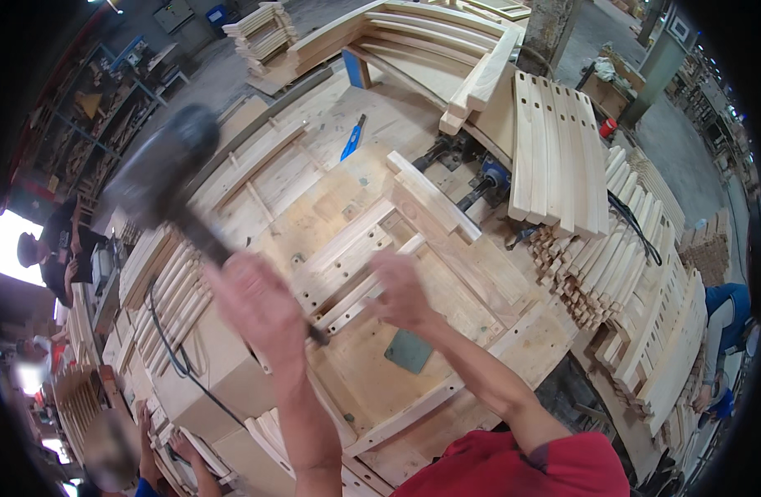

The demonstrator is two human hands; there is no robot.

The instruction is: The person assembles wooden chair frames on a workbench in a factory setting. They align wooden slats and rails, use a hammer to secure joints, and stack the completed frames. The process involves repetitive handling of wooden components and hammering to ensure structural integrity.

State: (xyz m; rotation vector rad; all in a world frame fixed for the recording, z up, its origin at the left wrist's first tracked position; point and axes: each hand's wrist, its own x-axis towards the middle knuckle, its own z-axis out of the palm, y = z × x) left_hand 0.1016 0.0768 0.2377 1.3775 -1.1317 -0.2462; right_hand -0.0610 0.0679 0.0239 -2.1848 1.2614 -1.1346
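Observation:
My left hand (256, 302) grips the handle of a dark rubber mallet (161, 174), whose blurred head is raised up to the left. My right hand (401, 290) presses on a pale wooden slat (370, 286) that sits beside a drilled wooden rail (347, 248). These pieces lie on a plywood workbench (447, 290). A thick wooden block (434, 195) rests across the far end of the rails.
A blue tool (353, 137) lies on the bench farther back. Slotted boards (554, 153) and stacks of slats (637, 282) fill the right. Slats (169, 290) and a black cable (178, 356) lie left. A curved frame (414, 41) stands behind. Other people (53, 253) work nearby.

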